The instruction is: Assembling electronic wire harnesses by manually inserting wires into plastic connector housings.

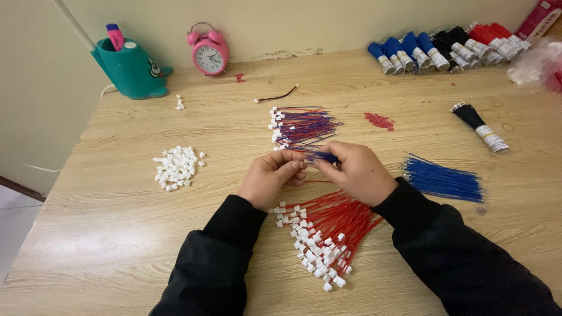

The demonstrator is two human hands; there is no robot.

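Both hands meet just above the red wire pile (328, 234): left hand (270, 177) and right hand (357, 172) fingers pinching a blue wire (322, 157). Loose grip could drop it among the reds.

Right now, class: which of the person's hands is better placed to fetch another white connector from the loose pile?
Probably the left hand. The loose pile of white connectors lies on its side of the table, with bare wood between. The right hand pinches a blue wire and would have to cross over.
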